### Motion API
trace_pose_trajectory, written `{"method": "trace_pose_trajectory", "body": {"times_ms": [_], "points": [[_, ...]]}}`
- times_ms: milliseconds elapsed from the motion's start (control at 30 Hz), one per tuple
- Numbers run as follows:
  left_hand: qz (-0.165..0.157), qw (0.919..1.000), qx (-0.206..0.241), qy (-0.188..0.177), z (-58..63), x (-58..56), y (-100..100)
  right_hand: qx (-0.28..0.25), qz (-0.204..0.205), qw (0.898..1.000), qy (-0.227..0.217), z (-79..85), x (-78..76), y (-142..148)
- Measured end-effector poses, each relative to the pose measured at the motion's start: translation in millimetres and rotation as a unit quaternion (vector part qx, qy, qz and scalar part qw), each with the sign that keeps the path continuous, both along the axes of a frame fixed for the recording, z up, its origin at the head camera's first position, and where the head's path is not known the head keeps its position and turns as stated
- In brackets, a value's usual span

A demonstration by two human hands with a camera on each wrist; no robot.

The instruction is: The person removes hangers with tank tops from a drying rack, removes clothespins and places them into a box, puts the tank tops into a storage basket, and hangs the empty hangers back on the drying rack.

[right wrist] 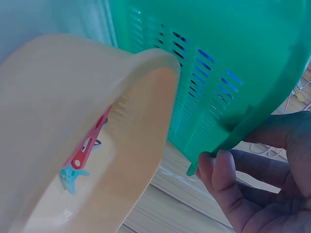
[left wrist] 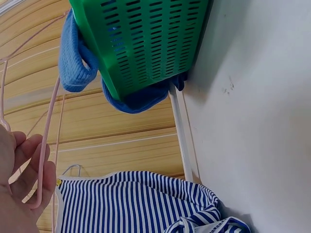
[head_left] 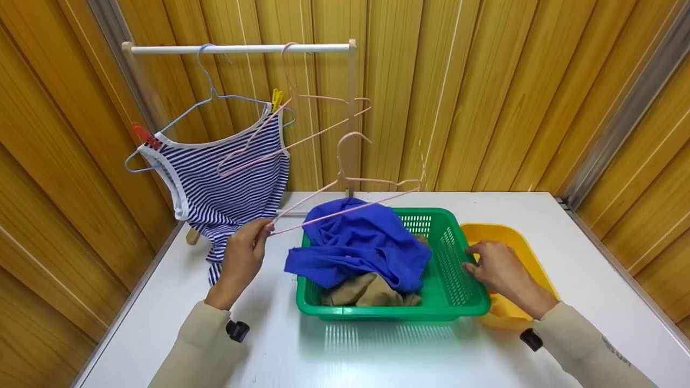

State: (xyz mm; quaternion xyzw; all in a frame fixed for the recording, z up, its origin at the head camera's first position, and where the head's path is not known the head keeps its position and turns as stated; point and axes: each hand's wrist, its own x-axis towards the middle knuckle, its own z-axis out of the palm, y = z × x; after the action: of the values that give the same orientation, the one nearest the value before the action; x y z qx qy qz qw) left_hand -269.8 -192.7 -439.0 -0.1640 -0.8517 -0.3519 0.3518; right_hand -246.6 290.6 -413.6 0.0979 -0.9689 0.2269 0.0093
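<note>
My left hand (head_left: 245, 250) pinches the lower left corner of a pink wire hanger (head_left: 340, 175), whose hook points up above the basket. Over on the right, my right hand (head_left: 498, 269) is at the side rim of a green plastic basket (head_left: 393, 311); in the right wrist view its thumb and fingers (right wrist: 224, 170) grip that rim from both sides. Crumpled blue cloth (head_left: 366, 258) fills the basket's left part and spills over its edge. Below it lies a khaki cloth (head_left: 366, 291).
A white rail (head_left: 242, 49) carries a blue hanger (head_left: 183, 115) and another pink hanger (head_left: 289, 81). Red (head_left: 145, 136) and yellow (head_left: 277, 99) clothespins fix a striped sleeveless top (head_left: 232, 167) to the blue one. A yellow basin (head_left: 531, 258) with clothespins (right wrist: 85, 145) stands beside the basket.
</note>
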Motion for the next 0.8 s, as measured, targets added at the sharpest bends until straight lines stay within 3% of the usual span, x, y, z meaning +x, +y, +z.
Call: {"method": "trace_pose_trajectory", "body": {"times_ms": [200,433,800], "points": [[0.014,0.9996,0.025,0.005,-0.7,-1.2,-1,-0.001,0.001,1.000,0.001,0.1,0.1,1],[0.041,0.9979,0.051,0.005,-1.9,-2.8,-5,0.023,0.016,0.999,0.047,-0.9,-1.0,0],[0.072,0.9931,0.082,0.043,-1.8,-3.4,-22,0.010,0.008,1.000,0.020,-0.7,0.4,-1]]}}
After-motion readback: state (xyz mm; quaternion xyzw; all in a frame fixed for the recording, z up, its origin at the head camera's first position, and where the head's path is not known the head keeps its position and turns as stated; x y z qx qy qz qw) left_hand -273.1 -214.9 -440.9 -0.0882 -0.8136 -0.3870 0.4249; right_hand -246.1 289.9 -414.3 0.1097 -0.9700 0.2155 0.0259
